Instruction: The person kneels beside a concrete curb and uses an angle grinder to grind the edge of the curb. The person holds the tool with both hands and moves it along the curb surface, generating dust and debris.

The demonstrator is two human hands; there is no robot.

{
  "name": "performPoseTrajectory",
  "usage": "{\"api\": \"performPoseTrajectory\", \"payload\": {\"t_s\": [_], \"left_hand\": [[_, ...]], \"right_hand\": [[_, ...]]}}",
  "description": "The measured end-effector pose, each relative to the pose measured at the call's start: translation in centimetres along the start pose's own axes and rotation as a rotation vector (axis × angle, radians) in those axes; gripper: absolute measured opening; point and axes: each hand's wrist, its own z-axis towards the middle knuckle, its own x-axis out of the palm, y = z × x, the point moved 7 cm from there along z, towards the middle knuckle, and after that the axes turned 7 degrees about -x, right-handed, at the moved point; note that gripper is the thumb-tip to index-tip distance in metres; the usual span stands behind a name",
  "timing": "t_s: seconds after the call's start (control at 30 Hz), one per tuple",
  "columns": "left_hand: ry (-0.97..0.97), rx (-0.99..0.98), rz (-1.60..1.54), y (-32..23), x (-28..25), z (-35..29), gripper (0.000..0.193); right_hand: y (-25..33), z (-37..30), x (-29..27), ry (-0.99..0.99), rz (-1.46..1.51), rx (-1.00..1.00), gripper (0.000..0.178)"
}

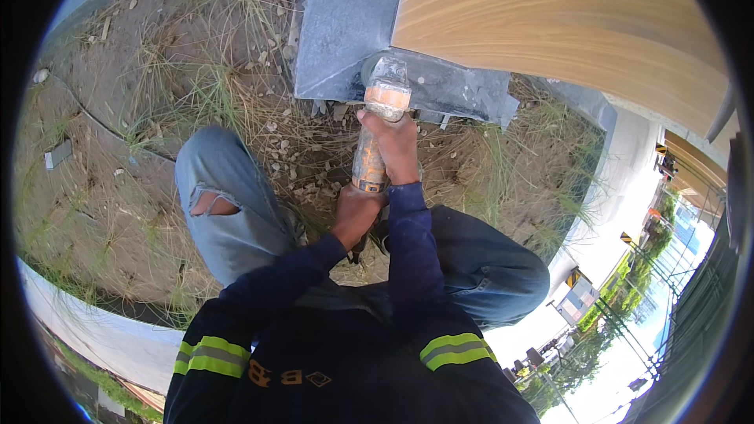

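Note:
Both hands are closed round a dusty orange angle grinder [369, 161], which points away from me. My right hand [395, 148] wraps its body just behind the head. Nearer to me, my left hand [357, 210] grips the rear end, which its fingers mostly cover. The grinder's head meets the edge of grey stone slabs [349, 27] set round the base of a wood-patterned panel [550, 12]. Part of the disc shows at the head's left side; whether it spins I cannot tell.
Sandy soil [102, 180] with grass tufts [212, 94] and stone chips lies around my bent knees. A dark cable [90, 114] runs over the soil at left, near a small grey block [58, 155]. A pale curved wall [102, 326] borders the bed.

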Motion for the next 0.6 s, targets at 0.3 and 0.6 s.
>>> {"api": "performPoseTrajectory", "payload": {"t_s": [0.3, 0.6], "left_hand": [[-0.002, -0.014, 0.028, 0.0, 0.1, 0.4, 0.021], [-0.055, 0.004, 0.085, 0.5, -0.1, 1.5, 0.028]], "right_hand": [[-0.1, 0.3, -0.2, -0.023, 0.023, 0.023, 0.036], [-0.7, 1.0, -0.4, -0.048, 0.084, 0.029, 0.036]]}}
